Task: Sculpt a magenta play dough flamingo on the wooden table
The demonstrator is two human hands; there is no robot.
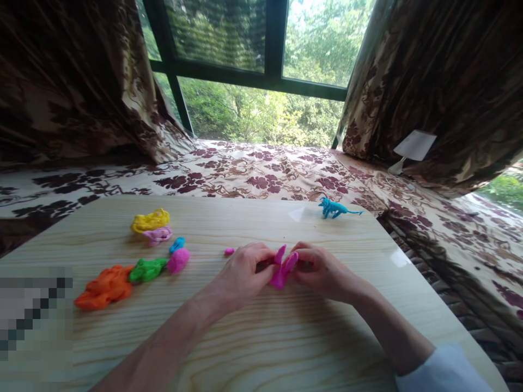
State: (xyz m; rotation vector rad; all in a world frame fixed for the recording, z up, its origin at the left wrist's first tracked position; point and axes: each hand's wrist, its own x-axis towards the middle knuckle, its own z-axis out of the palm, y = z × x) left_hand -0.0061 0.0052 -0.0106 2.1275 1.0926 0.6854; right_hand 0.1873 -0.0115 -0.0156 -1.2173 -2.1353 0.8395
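Between my two hands is a bright pink modelling clay figure [279, 279] with two long upright points like ears. My left hand [249, 269] pinches it from the left, thumb and forefinger at the base of one point. My right hand [322, 271] grips the other side, its fingers curled at the right point and partly hidden. A small pink clay piece [229, 251] lies on the table just left of my left hand.
On the pale wooden table [245, 348], to the left, lie lumps of orange clay [107, 287], green clay [147, 270], pink clay [178, 260], blue clay [177, 244], lilac clay [157, 235] and yellow clay [150, 221]. A blue clay animal [334, 208] stands at the back right. Beyond is a small white lamp [414, 145].
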